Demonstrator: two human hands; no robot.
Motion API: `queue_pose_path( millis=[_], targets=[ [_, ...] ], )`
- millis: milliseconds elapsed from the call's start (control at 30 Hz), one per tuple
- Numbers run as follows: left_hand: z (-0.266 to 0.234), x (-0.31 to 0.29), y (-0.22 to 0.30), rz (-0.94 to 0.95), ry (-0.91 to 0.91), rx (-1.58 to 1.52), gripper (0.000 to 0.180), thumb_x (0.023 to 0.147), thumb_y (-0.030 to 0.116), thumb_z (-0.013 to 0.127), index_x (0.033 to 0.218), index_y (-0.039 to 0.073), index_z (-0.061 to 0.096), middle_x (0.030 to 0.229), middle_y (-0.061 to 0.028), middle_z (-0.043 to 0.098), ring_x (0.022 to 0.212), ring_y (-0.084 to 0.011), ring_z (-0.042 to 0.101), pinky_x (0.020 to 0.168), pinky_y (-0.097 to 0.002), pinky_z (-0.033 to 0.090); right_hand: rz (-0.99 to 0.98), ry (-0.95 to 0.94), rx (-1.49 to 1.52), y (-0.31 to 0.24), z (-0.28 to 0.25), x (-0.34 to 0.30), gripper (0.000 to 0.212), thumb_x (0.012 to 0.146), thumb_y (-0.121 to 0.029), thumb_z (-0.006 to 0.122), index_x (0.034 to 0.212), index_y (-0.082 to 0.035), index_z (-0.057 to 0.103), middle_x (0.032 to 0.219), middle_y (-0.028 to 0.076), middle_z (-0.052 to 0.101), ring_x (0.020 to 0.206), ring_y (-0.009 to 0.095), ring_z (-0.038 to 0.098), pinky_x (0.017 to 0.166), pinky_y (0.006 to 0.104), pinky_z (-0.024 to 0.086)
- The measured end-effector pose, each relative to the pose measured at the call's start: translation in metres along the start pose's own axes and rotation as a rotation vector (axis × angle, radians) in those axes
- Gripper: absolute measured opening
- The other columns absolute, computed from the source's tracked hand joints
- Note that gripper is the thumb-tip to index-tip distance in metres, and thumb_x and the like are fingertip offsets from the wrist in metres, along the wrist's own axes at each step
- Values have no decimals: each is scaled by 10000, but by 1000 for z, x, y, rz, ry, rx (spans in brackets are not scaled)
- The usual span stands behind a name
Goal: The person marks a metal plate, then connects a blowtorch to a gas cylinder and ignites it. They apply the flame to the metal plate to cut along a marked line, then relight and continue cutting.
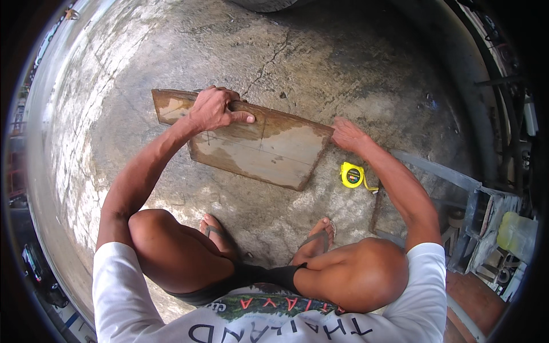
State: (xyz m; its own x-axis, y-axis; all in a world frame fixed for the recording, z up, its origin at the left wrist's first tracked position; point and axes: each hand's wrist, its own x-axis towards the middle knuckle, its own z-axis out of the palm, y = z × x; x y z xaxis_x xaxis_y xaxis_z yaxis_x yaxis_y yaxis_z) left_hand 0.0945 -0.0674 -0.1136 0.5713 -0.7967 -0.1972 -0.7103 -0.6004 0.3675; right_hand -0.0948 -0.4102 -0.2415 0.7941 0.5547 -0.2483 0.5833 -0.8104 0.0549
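A flat wooden board (pixel 269 150) with dark, damp-looking patches and a thin line across its face is tilted above the concrete floor. Its left part is narrower than its wide middle. My left hand (pixel 214 110) is closed over the far edge, thumb on the near face and fingers mostly hidden behind. At the board's right corner, my right hand (pixel 347 135) is curled against the end, its fingertips partly out of sight. A yellow tape measure (pixel 352 175) lies on the floor below my right forearm, with a short bit of blade sticking out.
Around the board spreads a cracked, stained concrete floor (pixel 274 63). My sandalled feet stand close to the board's near side. On the right are a grey metal frame (pixel 437 170) and a pale yellow-green plastic container (pixel 517 235) among clutter.
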Motion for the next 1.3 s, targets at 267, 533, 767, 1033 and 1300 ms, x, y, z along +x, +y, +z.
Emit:
queue_pose_path(
  millis=[267, 533, 767, 1033, 1300],
  targets=[
    [10, 14, -21, 154, -19, -9, 609, 817, 494, 735, 1036, -70, 660, 881, -239, 669, 869, -411, 657, 822, -458, 497, 377, 46, 394, 19, -3, 14, 157, 890, -159, 552, 970, -147, 687, 992, 99, 667, 962, 330, 646, 833, 458, 492],
    [20, 41, -27, 71, -132, -76, 657, 822, 444, 748, 1185, -91, 633, 1100, -271, 668, 1046, -416, 635, 918, -446, 499, 499, 137, 359, 34, -3, -5, 142, 904, -174, 560, 964, -85, 653, 1059, 129, 640, 951, 385, 639, 818, 490, 505],
    [31, 48, -36, 70, -98, -117, 588, 827, 392, 754, 1177, -67, 645, 955, -271, 695, 926, -420, 682, 832, -455, 524, 506, 107, 503, -10, 6, -29, 201, 947, -204, 459, 962, -60, 599, 974, 136, 614, 967, 385, 620, 822, 498, 498],
    [43, 65, -44, 31, -233, -9, 543, 840, 349, 736, 1196, -50, 644, 1123, -240, 656, 1080, -406, 614, 925, -448, 499, 739, 292, 465, -31, 13, -23, 135, 879, -168, 638, 964, -63, 640, 981, 116, 632, 844, 372, 663, 713, 478, 530],
    [46, 66, -68, 197, 43, 56, 592, 899, 378, 691, 1369, 40, 566, 1521, -165, 419, 1389, -388, 398, 1113, -472, 405, 1009, 175, 545, -38, -5, -37, 362, 859, -326, 712, 1126, -83, 678, 1136, 119, 648, 1004, 354, 649, 847, 470, 517]
  ],
)
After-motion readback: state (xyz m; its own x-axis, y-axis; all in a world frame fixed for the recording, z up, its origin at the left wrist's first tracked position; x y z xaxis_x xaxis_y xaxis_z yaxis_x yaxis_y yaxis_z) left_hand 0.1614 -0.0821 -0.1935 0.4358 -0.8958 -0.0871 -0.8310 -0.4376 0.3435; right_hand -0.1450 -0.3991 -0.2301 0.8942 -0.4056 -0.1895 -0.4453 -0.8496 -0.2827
